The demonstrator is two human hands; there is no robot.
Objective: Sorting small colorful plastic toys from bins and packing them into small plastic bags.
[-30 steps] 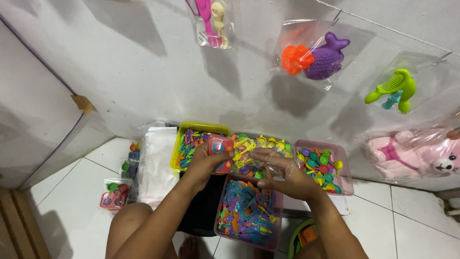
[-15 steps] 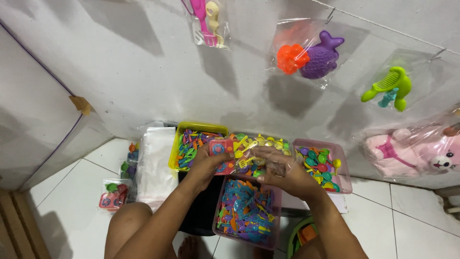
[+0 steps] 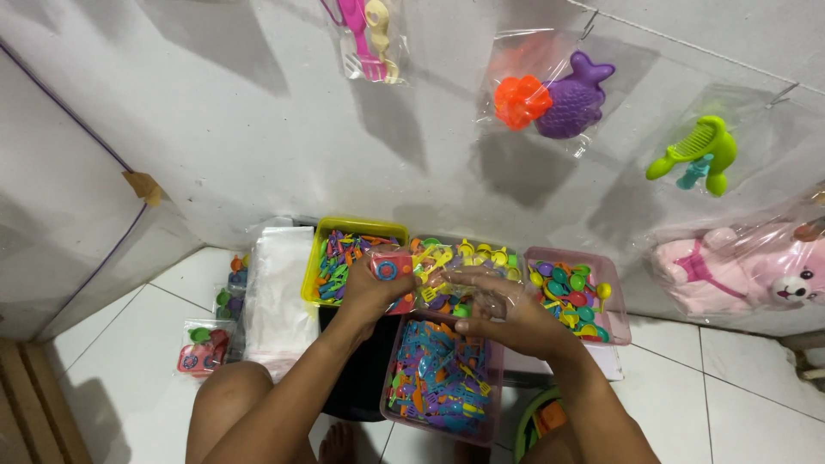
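Left hand (image 3: 371, 292): closed around one end of a clear plastic bag (image 3: 430, 279) and a small red toy piece (image 3: 391, 273) showing at its thumb side. Right hand (image 3: 507, 314): curled over the other end of the same bag, fingers bent, grip on the plastic; exact pinch of the fingertips not discernible. Bag held between both hands, above the trays, partly filled with small yellow and mixed-colour plastic pieces.

Below and around the hands, on the white tiled floor (image 3: 112, 344):
- Yellow tray (image 3: 314, 266), far left, loaded with small multicoloured plastic pieces.
- Middle tray (image 3: 481, 253), just right of the yellow one, filled mostly with yellow and green pieces, partly hidden by the bag.
- Pink tray (image 3: 614, 296), far right, filled with rounded multicoloured pieces.
- Near pink tray (image 3: 494, 387), directly under the hands, filled with flat blue, orange and purple pieces.
- Stack of clear bags (image 3: 279, 292), left of the yellow tray.
- Small packed toy bags (image 3: 202, 348), further left on the floor.

On the wall beyond the trays, hung in clear bags: purple fish toy (image 3: 576, 99) with an orange piece beside it, green comb toy (image 3: 696, 155), pink plush bear (image 3: 739, 266) at the right edge.

Both forearms extended forward from the near edge; bare knee visible at near left.
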